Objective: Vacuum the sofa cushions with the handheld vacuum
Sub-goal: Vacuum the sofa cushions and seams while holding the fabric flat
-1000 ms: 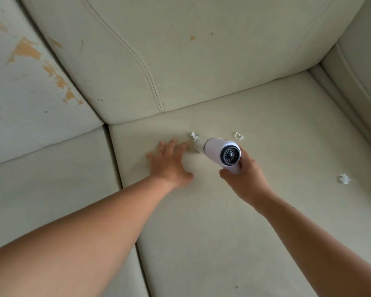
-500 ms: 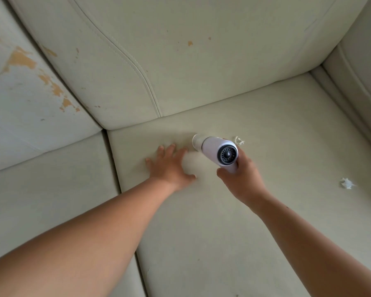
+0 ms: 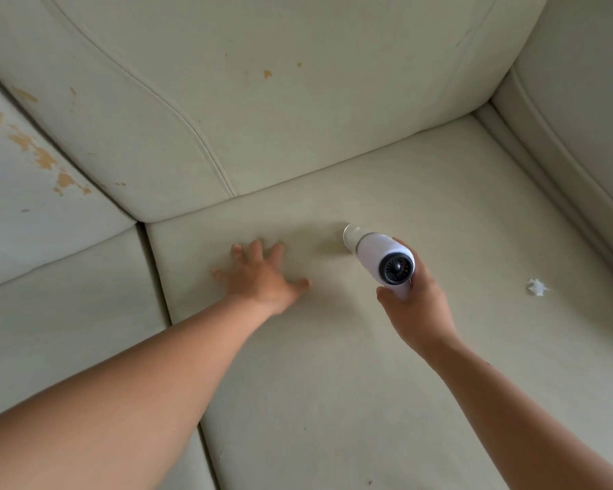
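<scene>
My left hand (image 3: 262, 277) lies flat, fingers spread, on the seat cushion (image 3: 333, 383) at centre frame. Right of it, my right hand (image 3: 416, 309) grips the white handheld vacuum (image 3: 383, 256), nozzle on the cushion. A white scrap (image 3: 537, 287) lies far right.

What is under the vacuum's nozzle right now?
Only bare seat cushion shows around the handheld vacuum nozzle; the spot beneath its mouth is covered.

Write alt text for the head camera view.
A right hand holds a white handheld vacuum nozzle-down on a cream sofa seat cushion, while the left hand presses flat beside it. One white scrap lies to the right.
</scene>
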